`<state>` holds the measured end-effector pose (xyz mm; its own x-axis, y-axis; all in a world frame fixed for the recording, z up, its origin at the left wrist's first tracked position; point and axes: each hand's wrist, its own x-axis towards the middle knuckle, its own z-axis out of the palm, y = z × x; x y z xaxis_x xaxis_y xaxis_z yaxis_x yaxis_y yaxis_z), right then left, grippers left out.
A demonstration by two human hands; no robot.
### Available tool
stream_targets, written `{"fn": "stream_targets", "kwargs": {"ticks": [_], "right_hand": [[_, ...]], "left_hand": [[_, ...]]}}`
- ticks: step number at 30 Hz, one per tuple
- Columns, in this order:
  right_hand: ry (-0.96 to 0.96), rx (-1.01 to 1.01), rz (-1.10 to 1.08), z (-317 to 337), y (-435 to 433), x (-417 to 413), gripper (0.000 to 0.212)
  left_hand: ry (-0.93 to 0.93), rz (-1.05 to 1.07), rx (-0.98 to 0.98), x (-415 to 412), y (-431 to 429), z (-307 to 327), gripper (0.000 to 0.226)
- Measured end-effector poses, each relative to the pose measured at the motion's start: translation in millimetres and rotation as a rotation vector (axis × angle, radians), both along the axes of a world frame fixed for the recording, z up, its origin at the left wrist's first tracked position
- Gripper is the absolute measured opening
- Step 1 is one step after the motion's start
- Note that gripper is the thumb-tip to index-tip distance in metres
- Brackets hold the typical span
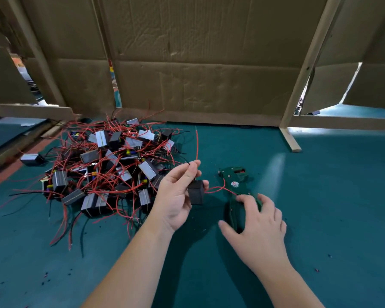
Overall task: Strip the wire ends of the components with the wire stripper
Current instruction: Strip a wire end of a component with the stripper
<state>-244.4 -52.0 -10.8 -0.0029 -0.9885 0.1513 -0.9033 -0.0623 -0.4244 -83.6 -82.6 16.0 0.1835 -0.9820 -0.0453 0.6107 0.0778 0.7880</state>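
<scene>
My left hand (176, 192) holds a small black box component (196, 192) and pinches its wires between thumb and fingers; one red wire (197, 143) stands up from the pinch, another red wire curls right across the stripper. The green wire stripper (233, 181) lies flat on the teal table, jaws pointing away. My right hand (256, 221) is over the stripper's handles, fingers spread and curving down onto them. A large pile of black-and-silver components (107, 165) with tangled red and black wires sits to the left.
A cardboard wall (198, 63) on wooden posts closes the back of the teal table (331, 207). A wooden foot (290, 140) juts onto the table at the right. One stray component (32, 158) lies left of the pile. Small insulation scraps dot the near surface.
</scene>
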Motion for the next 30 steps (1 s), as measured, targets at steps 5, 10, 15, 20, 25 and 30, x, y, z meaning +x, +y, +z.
{"fn": "stream_targets", "kwargs": {"ticks": [5, 10, 15, 20, 25, 30], "right_hand": [[0.046, 0.162, -0.048, 20, -5, 0, 0.064], [0.238, 0.421, -0.056, 53, -17, -8, 0.046], [0.187, 0.475, -0.023, 64, -33, -26, 0.025], [-0.501, 0.379, 0.16, 64, -32, -61, 0.041], [-1.455, 0.613, 0.441, 52, -11, -47, 0.06], [-1.682, 0.753, 0.442, 43, -1, -26, 0.056]], "left_hand": [[-0.191, -0.016, -0.063, 4, 4, 0, 0.021], [-0.314, 0.038, -0.079, 8, 3, -3, 0.017], [-0.482, 0.111, -0.084, 8, 3, -6, 0.032], [-0.668, 0.208, -0.091, 8, 3, -8, 0.034], [-0.828, 0.272, -0.13, 8, 3, -6, 0.022], [-0.802, 0.278, -0.148, 4, 10, 1, 0.01]]}}
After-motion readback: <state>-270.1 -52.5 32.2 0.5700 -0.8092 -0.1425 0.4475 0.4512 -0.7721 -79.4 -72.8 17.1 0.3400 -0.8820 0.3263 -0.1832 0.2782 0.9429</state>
